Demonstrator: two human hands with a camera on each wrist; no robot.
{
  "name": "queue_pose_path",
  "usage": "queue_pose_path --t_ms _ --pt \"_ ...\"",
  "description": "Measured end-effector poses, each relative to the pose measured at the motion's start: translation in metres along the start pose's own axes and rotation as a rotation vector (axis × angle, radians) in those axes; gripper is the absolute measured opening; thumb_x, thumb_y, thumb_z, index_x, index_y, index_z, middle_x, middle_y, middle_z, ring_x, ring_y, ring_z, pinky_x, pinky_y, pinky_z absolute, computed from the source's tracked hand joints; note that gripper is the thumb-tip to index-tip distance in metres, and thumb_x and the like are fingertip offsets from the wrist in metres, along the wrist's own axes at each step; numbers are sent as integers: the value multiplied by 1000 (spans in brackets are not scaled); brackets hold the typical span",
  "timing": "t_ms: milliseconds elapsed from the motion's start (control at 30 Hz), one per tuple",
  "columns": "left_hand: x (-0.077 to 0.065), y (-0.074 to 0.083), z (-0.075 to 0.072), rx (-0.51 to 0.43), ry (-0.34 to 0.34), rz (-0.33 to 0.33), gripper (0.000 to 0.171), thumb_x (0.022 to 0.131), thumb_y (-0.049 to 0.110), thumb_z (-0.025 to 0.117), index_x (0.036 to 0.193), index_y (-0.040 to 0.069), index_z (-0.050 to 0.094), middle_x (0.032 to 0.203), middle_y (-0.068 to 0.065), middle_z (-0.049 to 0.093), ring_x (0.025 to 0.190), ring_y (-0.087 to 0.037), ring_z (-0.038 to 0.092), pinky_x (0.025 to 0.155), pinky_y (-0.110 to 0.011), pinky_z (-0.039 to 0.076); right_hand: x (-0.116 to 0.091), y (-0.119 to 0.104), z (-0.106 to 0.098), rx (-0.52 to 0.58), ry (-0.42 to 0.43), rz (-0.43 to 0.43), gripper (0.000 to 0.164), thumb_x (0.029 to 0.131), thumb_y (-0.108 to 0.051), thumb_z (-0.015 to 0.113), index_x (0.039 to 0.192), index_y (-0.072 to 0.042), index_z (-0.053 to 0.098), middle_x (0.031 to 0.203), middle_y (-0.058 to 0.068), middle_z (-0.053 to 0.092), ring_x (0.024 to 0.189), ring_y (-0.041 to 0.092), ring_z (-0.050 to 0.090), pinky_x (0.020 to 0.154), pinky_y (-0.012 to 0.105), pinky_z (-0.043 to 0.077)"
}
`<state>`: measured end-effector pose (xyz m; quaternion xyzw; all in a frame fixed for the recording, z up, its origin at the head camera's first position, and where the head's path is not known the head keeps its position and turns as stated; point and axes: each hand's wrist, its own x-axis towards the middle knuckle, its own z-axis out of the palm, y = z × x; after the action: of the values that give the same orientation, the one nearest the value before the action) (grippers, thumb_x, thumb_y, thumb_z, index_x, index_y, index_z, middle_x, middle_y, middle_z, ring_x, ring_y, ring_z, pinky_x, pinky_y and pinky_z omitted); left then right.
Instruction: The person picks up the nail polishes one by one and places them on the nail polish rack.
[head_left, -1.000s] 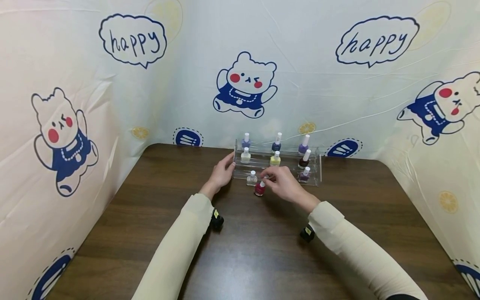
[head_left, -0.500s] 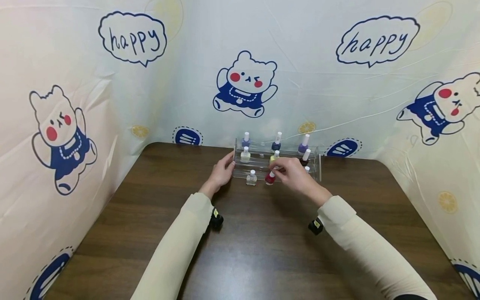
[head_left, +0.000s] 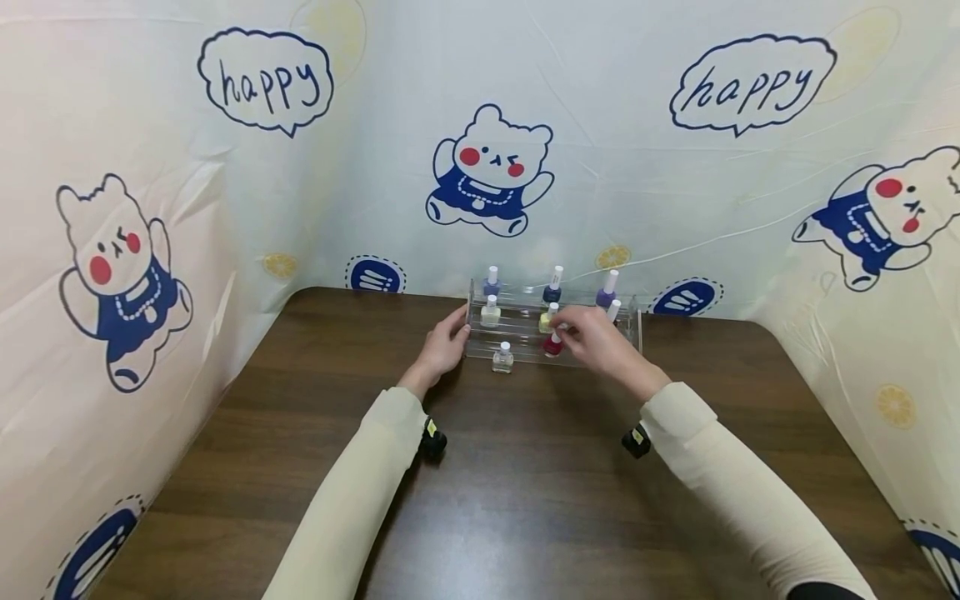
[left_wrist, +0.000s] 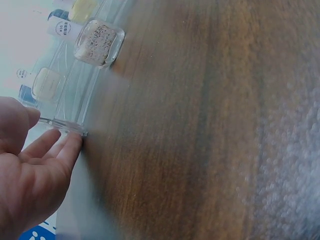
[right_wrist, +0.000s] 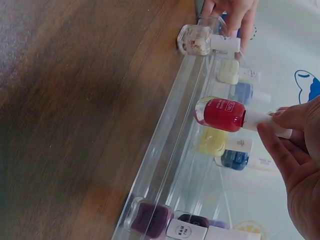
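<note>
My right hand (head_left: 596,340) pinches the white cap of a red nail polish bottle (right_wrist: 220,114) between thumb and fingers. In the right wrist view the bottle overlaps the middle of a clear tiered display rack (head_left: 517,319), beside a yellow nail polish (right_wrist: 212,141). My left hand (head_left: 442,344) grips the rack's left end panel, thumb on one side and fingers on the other, as the left wrist view (left_wrist: 40,165) shows. A clear glittery nail polish (left_wrist: 100,42) stands at the left of the front tier. At the other end of that tier sits a dark purple nail polish (right_wrist: 150,218).
Behind the front tier stand more bottles: a pale one (head_left: 491,311), a blue-lilac one (head_left: 492,282), a dark blue one (head_left: 552,287) and a purple one (head_left: 607,289). The rack is near the back of the wooden table (head_left: 480,500), before a printed curtain (head_left: 622,167).
My right hand has carried the red nail polish rightward and back, from in front of the rack to over the middle of its front tier. My left hand stays on the rack.
</note>
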<state>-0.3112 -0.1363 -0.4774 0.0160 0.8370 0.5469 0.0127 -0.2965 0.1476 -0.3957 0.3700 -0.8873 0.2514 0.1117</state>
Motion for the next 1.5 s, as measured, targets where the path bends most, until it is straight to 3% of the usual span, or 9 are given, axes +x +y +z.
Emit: queue_pose_path --t_ms 200,800,1067,1500 --pt "0 1 0 -4 0 0 53 110 19 47 161 29 35 156 -11 49 142 -33 45 120 -49 32 4 6 4 -32 -3 -39 19 91 10 66 106 3 75 104 15 74 94 28 71 82 42 61" --pt "0 1 0 11 -6 13 53 110 19 46 161 26 35 156 -12 49 145 -33 41 121 -50 30 12 17 14 -59 -75 -44 18 92 11 62 107 7 73 102 19 72 90 29 70 79 43 60" --pt "-1 0 0 14 -11 9 53 110 19 46 161 26 34 156 -12 48 145 -33 42 120 -49 31 12 19 21 -62 -115 -49 22 92 12 59 109 7 73 109 19 73 100 31 70 87 42 59" --pt "0 2 -1 6 -11 16 52 111 18 45 162 24 34 155 -13 48 145 -32 41 120 -50 32 11 17 20 -71 -91 -24 25 92 10 59 112 4 72 111 17 71 100 31 69 88 43 59"
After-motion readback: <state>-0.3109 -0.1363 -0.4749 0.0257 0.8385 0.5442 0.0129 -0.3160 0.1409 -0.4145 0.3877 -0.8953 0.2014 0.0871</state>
